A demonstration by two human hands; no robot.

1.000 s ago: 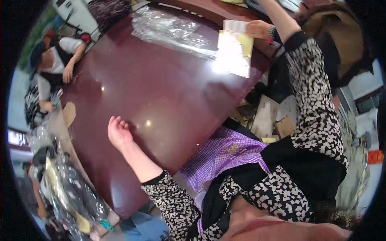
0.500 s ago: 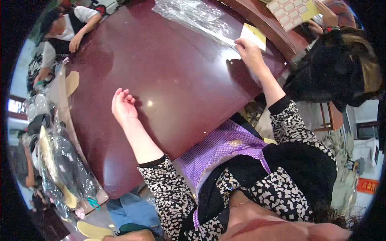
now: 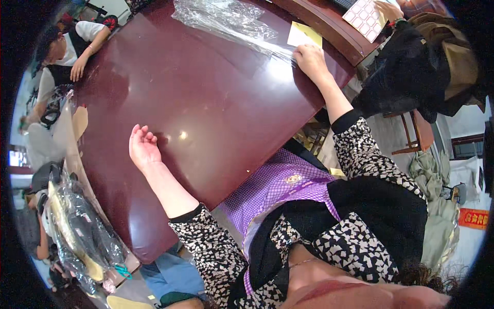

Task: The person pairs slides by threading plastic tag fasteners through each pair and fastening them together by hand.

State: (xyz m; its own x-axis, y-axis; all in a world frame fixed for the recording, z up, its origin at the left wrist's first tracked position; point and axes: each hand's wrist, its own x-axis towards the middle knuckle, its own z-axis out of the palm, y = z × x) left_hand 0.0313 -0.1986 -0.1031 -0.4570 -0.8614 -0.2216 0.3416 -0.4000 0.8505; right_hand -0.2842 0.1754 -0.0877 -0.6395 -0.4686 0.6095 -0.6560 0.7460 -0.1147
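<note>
My left hand (image 3: 144, 148) rests palm up on the dark red table (image 3: 206, 98), fingers loosely curled and holding nothing. At the far right, the fingers of my right hand (image 3: 311, 62) are bent down and closed at the gathered end of a clear plastic bag (image 3: 231, 23). How much of the bag they grip is hidden under the hand. The bag lies crumpled and shiny across the far part of the table. Just beyond my right fingers is a white and yellow card (image 3: 304, 35), lying flat.
A person (image 3: 80, 56) leans on the table's far left side. Plastic-wrapped dark items (image 3: 85, 221) and pale insoles (image 3: 80, 121) line the left edge. Another person's hand holds a sheet of labels (image 3: 364, 19) at top right. Dark clothing (image 3: 401, 77) hangs over something at right.
The whole view has shifted, so the table and both hands sit further left. My right fingers have bent down onto the bag's end. My left hand keeps its pose.
</note>
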